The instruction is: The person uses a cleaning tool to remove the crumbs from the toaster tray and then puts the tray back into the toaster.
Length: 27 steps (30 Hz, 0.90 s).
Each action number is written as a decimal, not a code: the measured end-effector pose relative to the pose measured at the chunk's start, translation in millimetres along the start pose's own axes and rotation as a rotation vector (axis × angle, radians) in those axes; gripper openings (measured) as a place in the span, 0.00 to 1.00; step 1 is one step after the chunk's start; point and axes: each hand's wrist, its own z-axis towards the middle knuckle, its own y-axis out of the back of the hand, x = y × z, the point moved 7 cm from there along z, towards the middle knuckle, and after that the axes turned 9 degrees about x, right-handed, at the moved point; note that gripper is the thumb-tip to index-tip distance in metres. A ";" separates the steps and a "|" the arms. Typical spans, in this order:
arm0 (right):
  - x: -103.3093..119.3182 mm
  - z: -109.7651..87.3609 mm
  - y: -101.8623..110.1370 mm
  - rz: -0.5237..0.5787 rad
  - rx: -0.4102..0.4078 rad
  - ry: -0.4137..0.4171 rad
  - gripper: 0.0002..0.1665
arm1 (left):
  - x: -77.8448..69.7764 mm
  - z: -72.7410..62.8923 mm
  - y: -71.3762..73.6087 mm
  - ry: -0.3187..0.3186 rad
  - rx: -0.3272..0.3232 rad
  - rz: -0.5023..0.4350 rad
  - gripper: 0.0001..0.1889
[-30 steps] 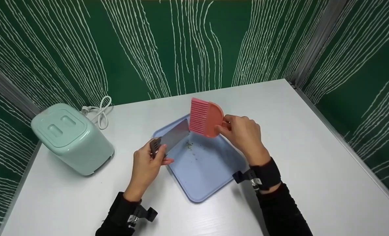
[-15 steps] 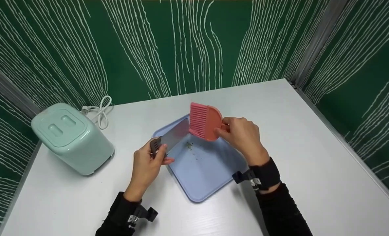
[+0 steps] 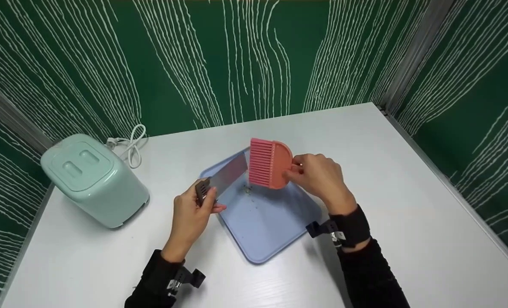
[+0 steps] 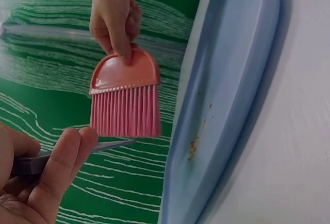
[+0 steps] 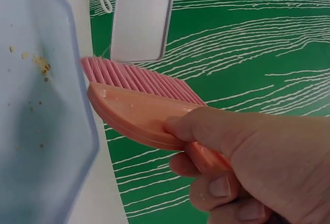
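My left hand [image 3: 196, 214] grips the dark slotted handle of a flat, rectangular metal blade [image 3: 230, 173], held tilted above the blue tray [image 3: 258, 235]. In my right hand [image 3: 322, 179] is a small hand brush [image 3: 271, 164] with an orange back and pink bristles. The thumb lies on the orange back. The bristle tips [image 4: 126, 126] are close to the blade's far end; whether they touch it I cannot tell. Yellowish-brown crumbs [image 5: 42, 64] lie loose on the tray below the two tools.
A mint-green appliance [image 3: 95, 179] with a lid stands at the left of the white table [image 3: 408, 214]. Its white cord [image 3: 134, 147] is looped behind it. Green walls [image 3: 177, 55] with white streaks enclose the back and sides.
The brush in my right hand has moved down along the blade's far end, toward me. My left hand and the blade have hardly moved, and the tray stays put.
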 end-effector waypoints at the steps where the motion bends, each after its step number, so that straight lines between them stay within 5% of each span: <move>1: -1.3 -0.5 0.5 0.013 0.022 -0.001 0.16 | -0.5 0.1 0.2 -0.007 -0.002 0.010 0.11; 11: -7.8 -5.5 -11.0 0.182 0.306 0.021 0.17 | -5.1 0.4 -0.3 -0.088 -0.027 0.136 0.14; 27: -9.2 -3.3 -17.0 0.203 0.330 -0.001 0.18 | -10.7 0.8 -5.1 -0.173 0.001 0.151 0.16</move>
